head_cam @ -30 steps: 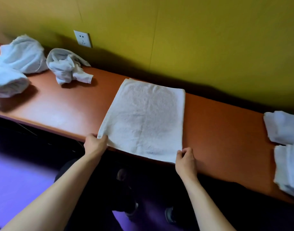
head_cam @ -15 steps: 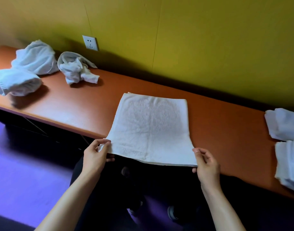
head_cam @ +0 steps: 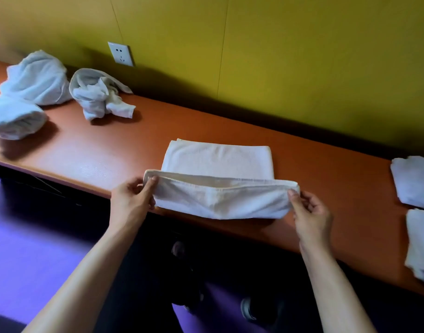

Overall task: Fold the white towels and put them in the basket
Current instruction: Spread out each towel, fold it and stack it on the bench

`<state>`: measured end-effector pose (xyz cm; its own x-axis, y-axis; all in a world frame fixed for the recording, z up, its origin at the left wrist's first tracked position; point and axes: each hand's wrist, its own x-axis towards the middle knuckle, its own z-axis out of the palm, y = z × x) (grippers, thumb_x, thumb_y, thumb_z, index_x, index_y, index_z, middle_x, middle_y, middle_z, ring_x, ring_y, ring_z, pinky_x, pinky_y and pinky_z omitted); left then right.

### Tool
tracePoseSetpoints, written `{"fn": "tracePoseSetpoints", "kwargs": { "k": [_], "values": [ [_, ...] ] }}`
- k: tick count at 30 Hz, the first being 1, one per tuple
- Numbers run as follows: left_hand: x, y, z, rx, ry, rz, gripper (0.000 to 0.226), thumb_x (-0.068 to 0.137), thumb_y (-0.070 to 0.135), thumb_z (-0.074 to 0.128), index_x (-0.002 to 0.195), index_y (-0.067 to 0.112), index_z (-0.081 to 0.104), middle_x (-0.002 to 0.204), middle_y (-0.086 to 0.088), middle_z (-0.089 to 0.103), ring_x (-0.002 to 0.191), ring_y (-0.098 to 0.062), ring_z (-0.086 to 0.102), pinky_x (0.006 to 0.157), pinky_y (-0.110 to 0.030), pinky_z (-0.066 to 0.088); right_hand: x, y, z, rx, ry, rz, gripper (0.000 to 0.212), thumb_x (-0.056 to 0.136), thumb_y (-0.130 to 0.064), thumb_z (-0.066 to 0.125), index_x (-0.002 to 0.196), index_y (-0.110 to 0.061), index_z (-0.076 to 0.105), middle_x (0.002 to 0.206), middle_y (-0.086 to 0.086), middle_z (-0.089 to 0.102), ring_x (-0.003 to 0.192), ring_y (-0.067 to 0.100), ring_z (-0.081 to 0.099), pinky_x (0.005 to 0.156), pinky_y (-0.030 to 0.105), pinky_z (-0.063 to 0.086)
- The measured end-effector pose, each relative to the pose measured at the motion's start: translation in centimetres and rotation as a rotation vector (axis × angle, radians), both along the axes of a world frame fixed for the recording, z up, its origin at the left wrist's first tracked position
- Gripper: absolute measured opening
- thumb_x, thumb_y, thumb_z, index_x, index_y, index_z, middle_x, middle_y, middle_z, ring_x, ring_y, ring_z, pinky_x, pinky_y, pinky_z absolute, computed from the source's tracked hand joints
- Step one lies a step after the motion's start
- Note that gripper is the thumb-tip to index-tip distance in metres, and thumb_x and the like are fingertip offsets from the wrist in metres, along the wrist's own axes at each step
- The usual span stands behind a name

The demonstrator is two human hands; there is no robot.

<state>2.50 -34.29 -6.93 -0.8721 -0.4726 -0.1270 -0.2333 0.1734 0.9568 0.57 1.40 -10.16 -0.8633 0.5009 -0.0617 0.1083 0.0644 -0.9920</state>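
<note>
Crumpled towels [head_cam: 38, 92] upper left, unfolded. Left hand [head_cam: 130, 203] pinches the white towel [head_cam: 218, 179] near corner at centre of the orange surface [head_cam: 110, 150]; right hand [head_cam: 310, 211] pinches the other. Carry both corners level to the far edge. Folded towels [head_cam: 415, 181] far right; basket unseen.

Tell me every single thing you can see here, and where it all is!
Towel being folded: 1, white, middle of the table, near edge lifted.
Crumpled towels: 3, white, far left of the table.
Folded towels: 2, white, right end of the table.
Table: 1, orange-brown, along the wall.
Wall socket: 1, white, on the yellow wall.
Left hand: pinches the towel's left corner.
Right hand: pinches the towel's right corner.
</note>
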Motion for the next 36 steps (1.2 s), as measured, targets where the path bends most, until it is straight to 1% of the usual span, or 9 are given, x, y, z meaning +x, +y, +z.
{"fn": "tracePoseSetpoints", "kwargs": {
  "k": [4, 7, 14, 17, 19, 23, 27, 30, 36],
  "values": [
    [-5.4, -0.3, 0.4, -0.151, 0.005, -0.018, 0.03, 0.096, 0.04, 0.063, 0.08, 0.015, 0.07, 0.052, -0.001, 0.064, 0.044, -0.013, 0.054, 0.059, -0.033, 0.05, -6.2, 0.0, 0.0, 0.301, 0.03, -0.007, 0.016, 0.089, -0.038, 0.072, 0.088, -0.023, 0.067, 0.077, -0.01, 0.067, 0.066, -0.004, 0.057, 0.066, 0.019, 0.045],
    [-9.3, -0.4, -0.1, -0.219, -0.005, -0.021, 0.031, 0.097, 0.04, 0.061, 0.081, 0.016, 0.07, 0.052, 0.002, 0.064, 0.042, -0.008, 0.054, 0.054, -0.027, 0.049, -10.8, 0.1, -0.7, 0.379, 0.043, 0.001, 0.019, 0.089, -0.04, 0.069, 0.09, -0.021, 0.067, 0.079, -0.005, 0.067, 0.073, 0.012, 0.06, 0.07, 0.029, 0.046],
    [-16.8, -0.4, -2.6, -0.283, -0.046, -0.01, 0.031, 0.097, 0.044, 0.059, 0.081, 0.019, 0.069, 0.056, 0.005, 0.069, 0.04, -0.008, 0.059, 0.049, -0.023, 0.046, -18.1, 0.0, -3.0, 0.437, 0.014, 0.039, 0.021, 0.091, -0.037, 0.068, 0.087, -0.017, 0.065, 0.075, 0.0, 0.063, 0.069, 0.017, 0.057, 0.063, 0.03, 0.042],
    [-19.2, -0.2, -4.6, -0.265, -0.069, 0.018, 0.03, 0.097, 0.044, 0.059, 0.091, 0.017, 0.069, 0.077, 0.002, 0.077, 0.052, -0.011, 0.069, 0.055, -0.027, 0.054, -20.2, -0.1, -3.9, 0.455, -0.027, 0.043, 0.024, 0.092, -0.039, 0.067, 0.089, -0.016, 0.064, 0.079, 0.002, 0.065, 0.073, 0.02, 0.059, 0.065, 0.033, 0.045],
    [-19.9, 0.1, -6.1, -0.239, -0.103, -0.012, 0.037, 0.094, 0.048, 0.063, 0.116, 0.018, 0.062, 0.106, 0.001, 0.076, 0.074, -0.013, 0.074, 0.071, -0.035, 0.06, -20.8, -0.3, -4.9, 0.483, -0.119, 0.114, 0.023, 0.092, -0.039, 0.066, 0.092, -0.017, 0.062, 0.085, 0.002, 0.065, 0.078, 0.023, 0.062, 0.064, 0.033, 0.045],
    [-17.3, 2.8, -8.8, -0.436, -0.08, -0.264, 0.059, 0.097, 0.044, 0.06, 0.146, 0.022, 0.039, 0.144, -0.004, 0.052, 0.125, -0.026, 0.055, 0.104, -0.046, 0.046, -19.2, -0.7, -6.3, 0.841, -0.261, 0.233, 0.047, 0.087, -0.03, 0.069, 0.129, -0.019, 0.052, 0.129, 0.01, 0.056, 0.114, 0.031, 0.054, 0.088, 0.04, 0.047],
    [-12.0, 7.7, -10.4, -0.883, 0.167, -0.495, 0.048, 0.094, 0.041, 0.047, 0.137, 0.021, 0.056, 0.141, -0.004, 0.057, 0.121, -0.033, 0.055, 0.098, -0.046, 0.045, -18.3, -1.6, -6.6, 1.238, 0.067, 0.586, 0.052, 0.092, -0.024, 0.051, 0.143, -0.025, 0.046, 0.148, 0.004, 0.047, 0.136, 0.028, 0.042, 0.11, 0.046, 0.036],
    [-8.0, 11.7, -11.1, -1.009, 0.2, -0.739, 0.045, 0.095, 0.036, 0.048, 0.138, 0.023, 0.055, 0.146, -0.001, 0.053, 0.123, -0.03, 0.052, 0.099, -0.043, 0.043, -18.1, -2.1, -7.9, 1.301, -0.014, 0.866, 0.051, 0.099, -0.04, 0.033, 0.148, -0.029, 0.042, 0.157, 0.001, 0.039, 0.145, 0.021, 0.034, 0.119, 0.043, 0.024],
    [-5.6, 13.2, -11.4, -1.108, 0.095, -0.779, 0.054, 0.098, 0.051, 0.041, 0.145, 0.025, 0.048, 0.141, 0.002, 0.054, 0.131, -0.026, 0.048, 0.114, -0.05, 0.027, -13.7, -1.0, -8.8, 1.287, -0.147, 0.769, 0.055, 0.104, -0.051, 0.027, 0.156, -0.033, 0.028, 0.163, 0.0, 0.028, 0.149, 0.019, 0.026, 0.118, 0.042, 0.023]
  ]
}}
